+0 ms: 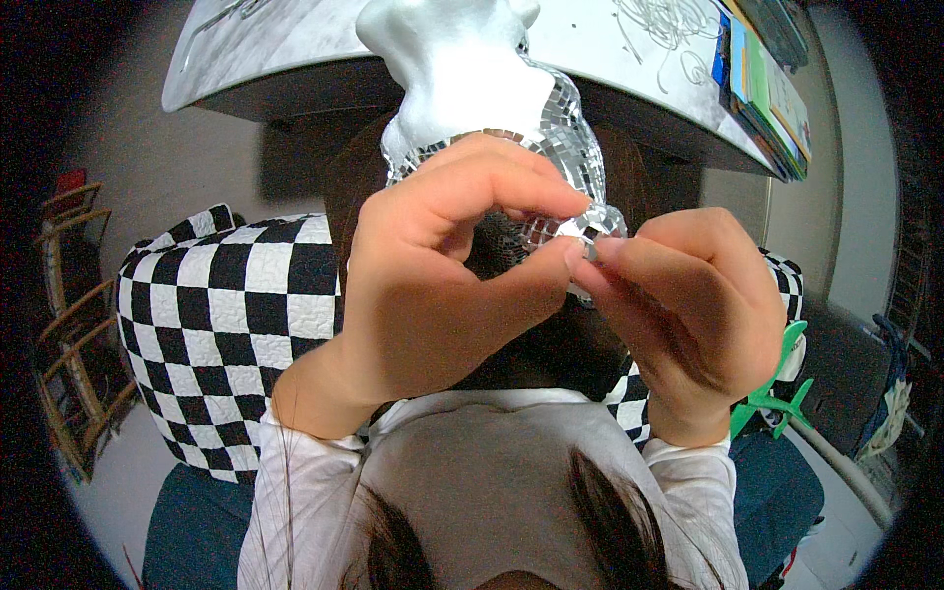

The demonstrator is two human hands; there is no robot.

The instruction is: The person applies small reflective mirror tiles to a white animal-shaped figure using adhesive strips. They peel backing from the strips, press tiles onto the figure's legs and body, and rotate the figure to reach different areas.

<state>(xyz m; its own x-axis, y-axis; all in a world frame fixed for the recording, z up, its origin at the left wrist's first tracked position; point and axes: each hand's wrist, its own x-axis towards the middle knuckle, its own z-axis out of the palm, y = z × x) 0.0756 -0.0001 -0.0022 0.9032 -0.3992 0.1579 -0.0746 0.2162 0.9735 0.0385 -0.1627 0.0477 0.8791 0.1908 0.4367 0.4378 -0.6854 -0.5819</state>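
A glossy white sculpture (464, 81), partly covered in small square mirror tiles (571, 151), stands between me and the table. One rounded, mirror-tiled end (601, 220) sticks out toward my right. My left hand (435, 273) curves around this part, index finger on top and thumb below, steadying it. At the same spot the fingertips of my right hand (686, 295) meet around a small mirror tile (590, 251) against the rounded end. Whether that tile is fixed to the surface cannot be seen. My left hand hides much of the sculpture's lower part.
A marble-patterned table (295, 55) spans the far side. On its right lie tangled pale strands (675, 26) and a stack of books or folders (771, 96). Black-and-white checked quilted fabric (236, 295) sits at my left. A green plastic piece (782, 391) is near my right wrist.
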